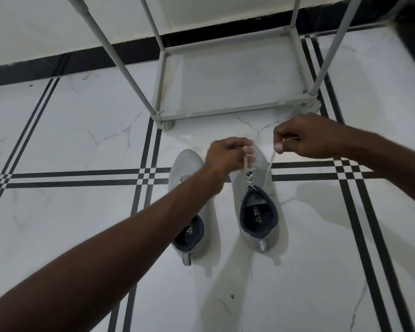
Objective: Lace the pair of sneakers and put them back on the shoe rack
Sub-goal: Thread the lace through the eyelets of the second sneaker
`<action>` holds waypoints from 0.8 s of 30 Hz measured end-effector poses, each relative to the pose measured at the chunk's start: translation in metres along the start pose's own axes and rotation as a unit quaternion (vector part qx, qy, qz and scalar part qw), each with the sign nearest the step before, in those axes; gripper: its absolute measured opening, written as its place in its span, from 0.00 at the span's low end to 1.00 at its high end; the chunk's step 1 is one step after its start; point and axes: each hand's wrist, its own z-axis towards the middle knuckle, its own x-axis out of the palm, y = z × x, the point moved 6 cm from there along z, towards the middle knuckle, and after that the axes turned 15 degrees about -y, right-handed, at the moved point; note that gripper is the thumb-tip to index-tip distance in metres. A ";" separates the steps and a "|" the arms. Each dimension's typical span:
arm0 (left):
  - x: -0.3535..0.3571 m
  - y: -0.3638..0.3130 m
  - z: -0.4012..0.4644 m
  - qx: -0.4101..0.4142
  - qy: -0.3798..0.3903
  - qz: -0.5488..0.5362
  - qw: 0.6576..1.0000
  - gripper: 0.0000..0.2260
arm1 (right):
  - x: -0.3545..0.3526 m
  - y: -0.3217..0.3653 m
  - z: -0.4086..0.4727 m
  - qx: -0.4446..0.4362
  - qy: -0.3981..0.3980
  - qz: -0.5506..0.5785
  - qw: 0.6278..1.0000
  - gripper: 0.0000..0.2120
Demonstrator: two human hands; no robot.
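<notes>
Two grey sneakers stand side by side on the floor, toes pointing at the rack. The right sneaker (259, 212) has a white lace (249, 178) crossed through its upper eyelets. My left hand (225, 156) pinches one lace end above the shoe's toe. My right hand (307, 137) pinches the other lace end, which runs down to the shoe's right side. The left sneaker (186, 168) is partly hidden under my left forearm; whether it has a lace I cannot tell. The white shoe rack (225, 113) stands just beyond the shoes.
The floor is white marble tile with black stripe lines (82, 178). A wall with a black skirting band (58, 65) runs behind the rack. The rack's upright tubes (120, 65) rise toward me on both sides of its lowest shelf.
</notes>
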 end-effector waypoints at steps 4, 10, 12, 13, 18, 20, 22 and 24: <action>0.025 0.017 -0.015 -0.076 0.054 -0.034 0.995 0.13 | -0.001 0.008 0.009 -0.030 -0.055 0.022 0.998 0.06; 0.028 0.026 -0.018 -0.067 0.147 0.031 0.986 0.09 | 0.013 0.005 0.020 -0.082 -0.196 -0.026 0.977 0.03; 0.026 0.026 -0.018 -0.047 0.155 0.107 0.981 0.09 | 0.018 0.000 0.021 -0.066 -0.234 -0.019 0.970 0.03; 0.024 0.025 -0.016 -0.022 0.153 0.152 0.976 0.09 | 0.021 -0.002 0.020 -0.057 -0.250 -0.012 0.967 0.03; 0.020 0.022 -0.009 0.002 0.156 0.219 0.963 0.10 | 0.037 -0.003 0.018 0.010 -0.266 -0.039 0.963 0.05; 0.019 0.019 -0.008 -0.015 0.179 0.193 0.965 0.12 | 0.042 -0.005 0.015 0.044 -0.252 -0.006 0.967 0.07; 0.018 0.015 -0.008 -0.006 0.202 0.169 0.965 0.11 | 0.048 -0.007 0.012 0.083 -0.235 0.081 0.965 0.09; 0.015 0.013 -0.006 0.020 0.214 0.148 0.965 0.11 | 0.058 -0.011 0.006 0.147 -0.206 0.190 0.948 0.13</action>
